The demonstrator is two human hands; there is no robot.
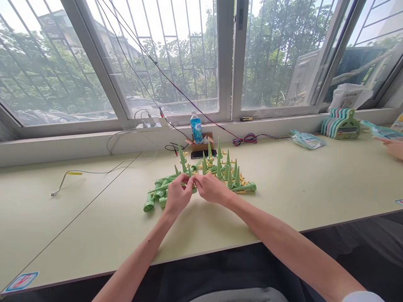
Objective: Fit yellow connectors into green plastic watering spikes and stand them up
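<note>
My left hand (179, 193) is closed around a green plastic spike (189, 170), whose pointed tip rises above the fingers. My right hand (210, 187) meets it fingertip to fingertip, pinched at the same spot; what it grips is hidden behind the fingers. To the left, several green spikes with round screw-cap ends (149, 203) lie in a heap. Behind and right of my hands, more green spikes (219, 167) stand upright on their caps. Small yellow plastic pieces (246, 183) are scattered among them.
A blue-labelled bottle (196, 129) and small cardboard box (206, 142) stand behind the pile, with a black phone (203, 154) before them. Coiled cable (245, 139) lies along the wall. Green hangers (341, 124), a plastic packet (307, 139) and another person's hand (394, 147) are at right.
</note>
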